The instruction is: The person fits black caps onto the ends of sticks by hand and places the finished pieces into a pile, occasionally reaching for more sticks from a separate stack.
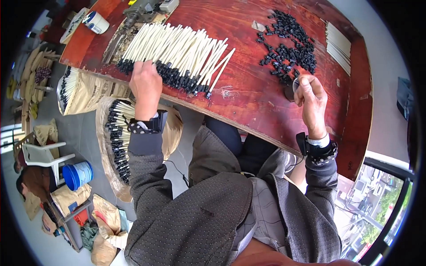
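Note:
My left hand (146, 86) reaches to the near edge of a wide row of cream-white sticks (173, 42) with black end pieces (177, 77). Its fingers are bent down together at the black ends; what lies between them is hidden. My right hand (313, 95) is closed in a pinch, thumb against forefinger, beside a small dark cup (290, 91) on the table. Anything in that pinch is too small to make out. Beyond this hand lies a loose pile of small black plastic pieces (288, 53).
The red wooden table (248, 84) has a raised right edge, with thin white strips (338, 48) along it. A metal vise-like tool (135, 20) and a white tub (96, 23) stand at the back left. Below the left edge, a sack (104, 146) holds more black-ended sticks.

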A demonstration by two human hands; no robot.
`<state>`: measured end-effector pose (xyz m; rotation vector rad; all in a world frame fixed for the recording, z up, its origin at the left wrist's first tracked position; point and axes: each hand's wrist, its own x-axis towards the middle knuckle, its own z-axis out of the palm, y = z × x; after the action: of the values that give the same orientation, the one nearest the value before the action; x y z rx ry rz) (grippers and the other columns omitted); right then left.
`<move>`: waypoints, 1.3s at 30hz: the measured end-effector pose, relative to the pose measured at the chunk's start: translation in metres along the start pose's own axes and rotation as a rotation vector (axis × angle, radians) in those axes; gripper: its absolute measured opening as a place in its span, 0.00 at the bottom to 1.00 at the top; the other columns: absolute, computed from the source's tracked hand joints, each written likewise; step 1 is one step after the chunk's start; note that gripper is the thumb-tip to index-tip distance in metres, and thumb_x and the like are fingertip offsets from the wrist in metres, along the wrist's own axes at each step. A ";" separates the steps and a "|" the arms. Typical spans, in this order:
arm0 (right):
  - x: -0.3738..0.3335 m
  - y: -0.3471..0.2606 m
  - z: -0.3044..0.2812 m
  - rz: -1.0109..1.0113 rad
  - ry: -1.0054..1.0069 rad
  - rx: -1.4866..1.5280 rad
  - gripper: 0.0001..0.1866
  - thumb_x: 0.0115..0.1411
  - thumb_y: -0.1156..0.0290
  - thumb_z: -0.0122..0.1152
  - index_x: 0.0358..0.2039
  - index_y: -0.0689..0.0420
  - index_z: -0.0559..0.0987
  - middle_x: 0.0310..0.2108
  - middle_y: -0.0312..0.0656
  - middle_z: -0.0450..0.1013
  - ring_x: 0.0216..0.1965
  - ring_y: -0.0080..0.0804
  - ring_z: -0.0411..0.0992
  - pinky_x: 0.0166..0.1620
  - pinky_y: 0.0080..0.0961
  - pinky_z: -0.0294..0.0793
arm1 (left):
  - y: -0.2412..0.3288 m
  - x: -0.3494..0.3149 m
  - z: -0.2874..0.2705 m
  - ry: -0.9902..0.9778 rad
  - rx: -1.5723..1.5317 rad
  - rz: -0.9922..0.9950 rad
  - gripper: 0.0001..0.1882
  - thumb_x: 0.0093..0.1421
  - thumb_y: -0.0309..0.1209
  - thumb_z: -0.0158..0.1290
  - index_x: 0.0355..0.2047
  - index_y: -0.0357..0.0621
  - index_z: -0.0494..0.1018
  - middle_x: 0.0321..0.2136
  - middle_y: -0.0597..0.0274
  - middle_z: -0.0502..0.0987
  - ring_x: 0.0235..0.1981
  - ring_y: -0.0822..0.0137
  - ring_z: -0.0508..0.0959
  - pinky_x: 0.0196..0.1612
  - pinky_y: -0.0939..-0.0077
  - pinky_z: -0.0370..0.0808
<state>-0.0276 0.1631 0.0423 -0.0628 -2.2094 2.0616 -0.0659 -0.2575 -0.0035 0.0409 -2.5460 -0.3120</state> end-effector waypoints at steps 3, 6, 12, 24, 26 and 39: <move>-0.004 -0.004 -0.034 0.009 0.113 -0.151 0.12 0.71 0.63 0.57 0.40 0.59 0.77 0.21 0.30 0.67 0.20 0.16 0.62 0.24 0.17 0.58 | 0.024 -0.007 -0.002 0.185 -0.068 0.127 0.10 0.62 0.24 0.55 0.44 0.39 0.77 0.37 0.49 0.75 0.39 0.45 0.76 0.42 0.54 0.74; 0.013 0.001 -0.050 0.016 0.158 -0.216 0.12 0.70 0.64 0.57 0.38 0.61 0.77 0.19 0.30 0.67 0.20 0.16 0.63 0.24 0.17 0.61 | 0.072 -0.031 0.001 0.146 -0.386 0.103 0.13 0.63 0.22 0.54 0.48 0.35 0.76 0.40 0.44 0.74 0.42 0.45 0.76 0.44 0.57 0.75; 0.074 0.024 -0.134 -0.016 0.331 -0.498 0.14 0.70 0.62 0.57 0.38 0.63 0.78 0.21 0.35 0.72 0.22 0.19 0.68 0.27 0.20 0.67 | 0.173 -0.088 0.010 -0.020 -0.710 0.234 0.11 0.62 0.20 0.55 0.45 0.31 0.77 0.38 0.44 0.75 0.38 0.47 0.78 0.41 0.59 0.76; 0.238 0.066 -0.265 -0.229 0.512 -1.165 0.18 0.66 0.57 0.55 0.43 0.59 0.81 0.40 0.52 0.79 0.44 0.55 0.77 0.46 0.43 0.77 | 0.201 -0.117 0.051 -0.222 -0.666 0.254 0.14 0.61 0.21 0.57 0.47 0.30 0.76 0.41 0.43 0.76 0.40 0.46 0.78 0.44 0.60 0.77; 0.270 0.061 -0.274 -0.285 0.372 -1.341 0.18 0.67 0.57 0.56 0.45 0.59 0.81 0.43 0.52 0.78 0.47 0.53 0.75 0.49 0.43 0.75 | 0.200 -0.120 0.053 -0.225 -0.618 0.254 0.14 0.61 0.21 0.57 0.48 0.31 0.76 0.42 0.42 0.76 0.40 0.46 0.78 0.44 0.59 0.77; 0.445 0.132 -0.346 -1.399 0.374 -1.139 0.12 0.69 0.65 0.52 0.36 0.59 0.79 0.32 0.45 0.76 0.34 0.39 0.75 0.35 0.37 0.77 | 0.212 -0.109 0.048 -0.491 -0.426 0.146 0.20 0.62 0.21 0.55 0.55 0.33 0.70 0.41 0.42 0.76 0.38 0.46 0.76 0.42 0.57 0.75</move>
<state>-0.4358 0.5653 -0.0405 0.6834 -1.8413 0.0314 0.0070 -0.0303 -0.0519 -0.4305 -2.8746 -0.8899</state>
